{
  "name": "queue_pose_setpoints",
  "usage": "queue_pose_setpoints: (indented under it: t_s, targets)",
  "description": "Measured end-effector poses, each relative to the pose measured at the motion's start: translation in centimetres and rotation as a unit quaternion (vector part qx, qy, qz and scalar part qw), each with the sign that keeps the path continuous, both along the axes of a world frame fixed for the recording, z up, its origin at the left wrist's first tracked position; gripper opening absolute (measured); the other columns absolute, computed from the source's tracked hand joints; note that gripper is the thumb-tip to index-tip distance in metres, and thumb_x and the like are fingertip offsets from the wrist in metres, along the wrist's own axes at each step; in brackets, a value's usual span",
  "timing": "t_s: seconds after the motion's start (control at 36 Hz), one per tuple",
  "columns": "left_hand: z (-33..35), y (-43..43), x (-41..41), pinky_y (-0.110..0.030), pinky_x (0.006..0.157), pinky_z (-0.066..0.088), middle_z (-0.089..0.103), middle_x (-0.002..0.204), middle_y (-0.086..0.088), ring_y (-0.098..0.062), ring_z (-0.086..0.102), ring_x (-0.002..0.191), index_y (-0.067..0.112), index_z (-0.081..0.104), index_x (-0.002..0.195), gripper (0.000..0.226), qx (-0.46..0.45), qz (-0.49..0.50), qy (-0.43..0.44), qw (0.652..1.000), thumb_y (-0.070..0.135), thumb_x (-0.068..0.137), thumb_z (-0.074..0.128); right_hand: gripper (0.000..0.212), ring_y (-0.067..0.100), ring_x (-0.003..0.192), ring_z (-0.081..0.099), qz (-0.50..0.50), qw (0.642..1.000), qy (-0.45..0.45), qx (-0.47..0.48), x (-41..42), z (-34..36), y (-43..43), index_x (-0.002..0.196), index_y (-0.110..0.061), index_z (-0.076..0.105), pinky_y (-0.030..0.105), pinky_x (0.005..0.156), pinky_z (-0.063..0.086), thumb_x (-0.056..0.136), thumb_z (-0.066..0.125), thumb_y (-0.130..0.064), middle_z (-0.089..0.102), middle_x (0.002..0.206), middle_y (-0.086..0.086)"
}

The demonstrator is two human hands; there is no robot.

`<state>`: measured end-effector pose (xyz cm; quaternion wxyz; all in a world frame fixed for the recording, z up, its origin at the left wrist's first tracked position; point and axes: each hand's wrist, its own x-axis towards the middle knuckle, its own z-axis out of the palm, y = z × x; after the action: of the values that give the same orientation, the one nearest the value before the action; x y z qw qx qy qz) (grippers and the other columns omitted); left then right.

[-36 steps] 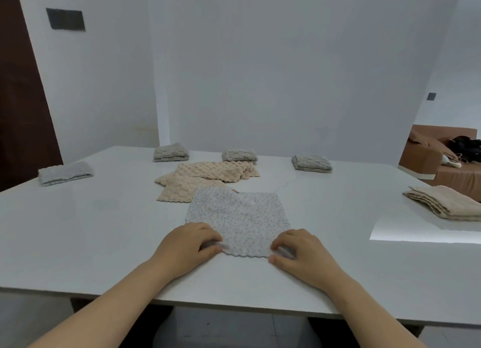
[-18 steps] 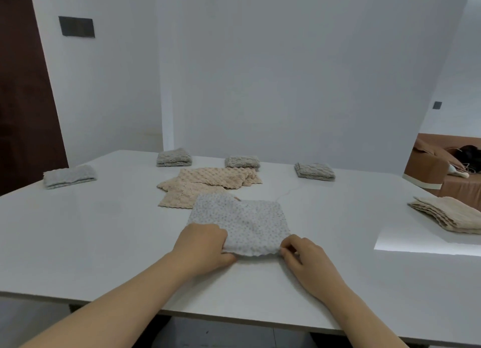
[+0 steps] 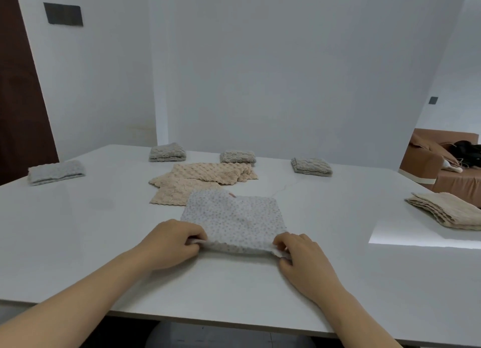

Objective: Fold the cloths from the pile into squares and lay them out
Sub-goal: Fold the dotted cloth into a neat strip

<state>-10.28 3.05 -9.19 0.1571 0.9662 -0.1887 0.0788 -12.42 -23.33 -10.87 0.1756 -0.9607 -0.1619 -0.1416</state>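
We are pinching the near corners of the speckled cloth (image 3: 234,220) with our left hand (image 3: 173,239) and right hand (image 3: 303,256), near the middle of the table (image 3: 78,230). Four grey folded cloths (image 3: 167,152) are lying along the far side, so we judge those done. The beige cloths (image 3: 197,181) just beyond are waiting unfolded.

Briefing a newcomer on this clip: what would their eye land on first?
First, the left hand and right hand pinching the near corners of the speckled cloth at the front middle of the table. Behind it lie loose beige cloths, and four folded grey cloths sit spaced along the far side.
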Motion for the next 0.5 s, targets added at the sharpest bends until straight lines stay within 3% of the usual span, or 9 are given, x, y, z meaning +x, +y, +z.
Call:
queue_pose_setpoints:
  t_s: [0.08, 0.14, 0.22, 0.33, 0.5]
  targets:
    - [-0.6, 1.6, -0.2, -0.002, 0.076, 0.041, 0.057, 0.073, 0.048, 0.021, 0.056, 0.084, 0.048, 0.064, 0.065, 0.039, -0.174, 0.017, 0.033, 0.984, 0.011, 0.081, 0.062, 0.025, 0.009, 0.1, 0.05, -0.008, 0.998, 0.022, 0.059, 0.1, -0.1, -0.2, 0.108, -0.026, 0.055, 0.017, 0.081, 0.036, 0.091, 0.044, -0.011, 0.052, 0.094, -0.014]
    - [-1.1, 2.3, -0.7, 0.001, 0.074, 0.04, 0.063, 0.077, 0.041, 0.019, 0.058, 0.085, 0.05, 0.067, 0.068, 0.048, -0.239, 0.03, 0.026, 0.97, 0.003, 0.08, 0.064, 0.017, 0.008, 0.092, 0.054, -0.011, 0.992, 0.038, 0.122, 0.1, 0.0, -0.5, 0.095, -0.031, 0.055, 0.013, 0.076, 0.039, 0.092, 0.05, -0.015, 0.059, 0.09, -0.012]
    - [-1.3, 2.6, -1.0, -0.001, 0.067, 0.039, 0.065, 0.075, 0.034, 0.015, 0.058, 0.078, 0.051, 0.066, 0.065, 0.049, -0.256, 0.046, 0.002, 0.966, 0.004, 0.081, 0.065, 0.018, -0.001, 0.078, 0.055, -0.017, 0.973, 0.06, 0.223, -0.2, 0.3, -0.9, 0.08, -0.032, 0.056, 0.005, 0.068, 0.039, 0.091, 0.055, -0.018, 0.062, 0.08, -0.015]
    - [-1.1, 2.8, -1.1, 0.0, 0.069, 0.037, 0.063, 0.081, 0.036, 0.016, 0.056, 0.08, 0.063, 0.059, 0.071, 0.054, -0.249, 0.049, 0.005, 0.967, 0.01, 0.084, 0.065, 0.021, 0.0, 0.071, 0.056, -0.027, 0.957, 0.068, 0.279, -0.5, 0.6, -1.1, 0.075, -0.032, 0.059, 0.004, 0.065, 0.039, 0.091, 0.056, -0.018, 0.065, 0.077, -0.008]
    - [-0.5, 3.4, -1.8, -0.002, 0.062, 0.038, 0.063, 0.076, 0.031, 0.014, 0.055, 0.073, 0.039, 0.063, 0.069, 0.028, -0.238, 0.08, 0.006, 0.968, 0.015, 0.082, 0.068, 0.016, 0.01, 0.071, 0.059, -0.023, 0.943, 0.078, 0.324, -0.9, 0.8, -1.0, 0.076, -0.024, 0.066, 0.008, 0.062, 0.042, 0.089, 0.06, -0.017, 0.068, 0.076, -0.002]
